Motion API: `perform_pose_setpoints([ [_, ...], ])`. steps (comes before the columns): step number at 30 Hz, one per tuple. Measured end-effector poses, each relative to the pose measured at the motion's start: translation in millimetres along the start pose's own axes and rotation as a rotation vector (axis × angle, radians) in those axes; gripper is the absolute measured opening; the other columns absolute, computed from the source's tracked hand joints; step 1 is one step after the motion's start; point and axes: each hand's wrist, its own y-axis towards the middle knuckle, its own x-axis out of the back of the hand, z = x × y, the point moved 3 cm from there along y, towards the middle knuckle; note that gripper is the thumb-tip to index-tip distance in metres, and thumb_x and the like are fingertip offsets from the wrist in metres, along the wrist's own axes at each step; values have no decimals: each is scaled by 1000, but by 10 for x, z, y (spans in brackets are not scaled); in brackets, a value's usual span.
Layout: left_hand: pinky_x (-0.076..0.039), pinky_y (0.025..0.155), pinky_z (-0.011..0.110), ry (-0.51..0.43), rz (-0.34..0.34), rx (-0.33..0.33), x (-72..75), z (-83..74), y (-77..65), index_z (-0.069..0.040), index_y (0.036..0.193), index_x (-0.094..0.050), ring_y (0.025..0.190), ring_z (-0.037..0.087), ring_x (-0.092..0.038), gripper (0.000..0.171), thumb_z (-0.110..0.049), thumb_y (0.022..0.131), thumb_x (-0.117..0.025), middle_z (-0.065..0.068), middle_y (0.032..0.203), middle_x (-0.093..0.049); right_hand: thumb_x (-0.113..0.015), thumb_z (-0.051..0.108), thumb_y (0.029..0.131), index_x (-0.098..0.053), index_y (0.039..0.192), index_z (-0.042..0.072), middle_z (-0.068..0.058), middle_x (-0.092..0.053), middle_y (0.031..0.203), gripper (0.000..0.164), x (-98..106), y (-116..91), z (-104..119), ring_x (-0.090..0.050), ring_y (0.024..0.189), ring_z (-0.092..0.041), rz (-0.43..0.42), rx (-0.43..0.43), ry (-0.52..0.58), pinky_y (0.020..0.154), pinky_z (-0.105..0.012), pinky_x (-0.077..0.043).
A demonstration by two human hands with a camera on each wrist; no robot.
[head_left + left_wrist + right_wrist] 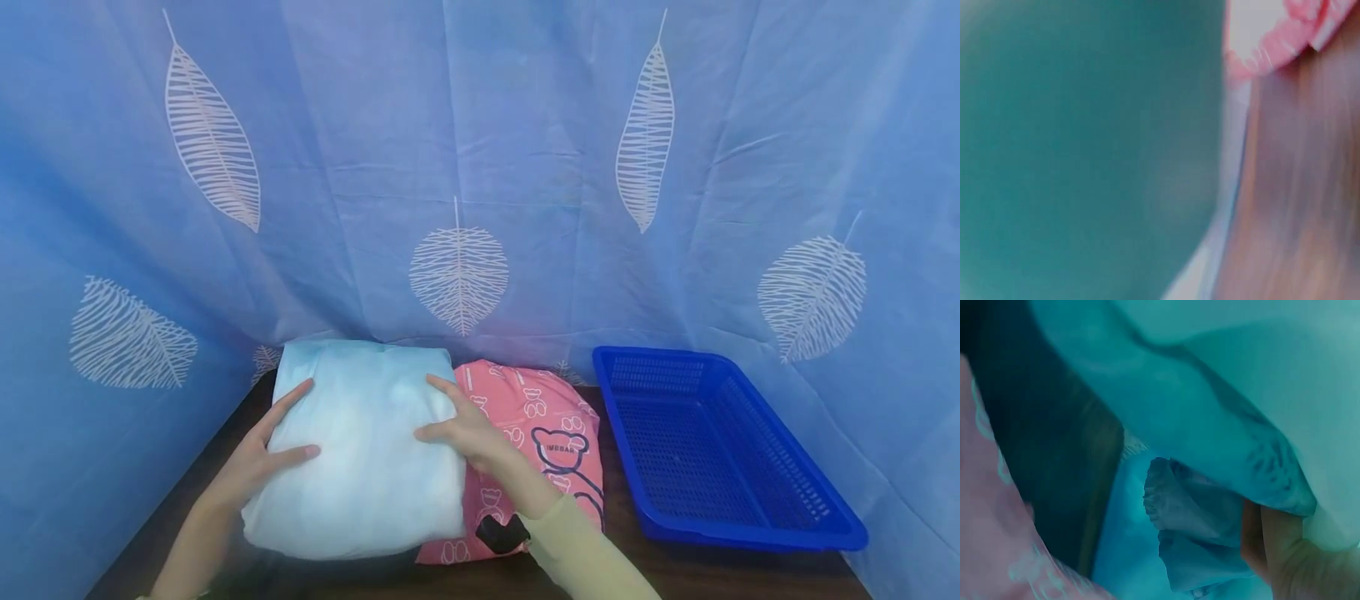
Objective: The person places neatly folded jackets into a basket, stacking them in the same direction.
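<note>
In the head view, both hands hold a bulky folded garment that fades from light blue to white. My left hand grips its left side, with thumb and a finger lying on the front face. On the right side my right hand holds it the same way. The right wrist view shows fingers passing behind the cloth, and a gathered cuff hanging below the folds. Blurred blue-green cloth fills most of the left wrist view.
A pink folded garment with bear prints lies right of the bundle, partly behind the right arm. Further right stands a blue plastic basket with slotted walls. Both are on a dark wooden table, and a blue leaf-patterned curtain hangs behind.
</note>
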Motion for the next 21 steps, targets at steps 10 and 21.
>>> perform_pose_setpoints([
  [10,-50,86,55,-173,62,-100,-608,-335,309,-28,156,-25,127,45,-39,83,-12,89,-71,17,157,-20,-75,5,81,-35,152,24,-13,-15,161,84,630,-374,244,-35,134,-38,-80,-7,-86,94,-49,-47],
  [21,-45,97,52,-263,331,-174,-1298,-673,634,-29,157,-21,134,39,-35,89,-12,87,-73,8,162,-11,-72,9,86,-20,157,19,-20,-10,159,88,1433,-824,280,-47,124,-41,-90,-35,-126,90,-49,-50],
])
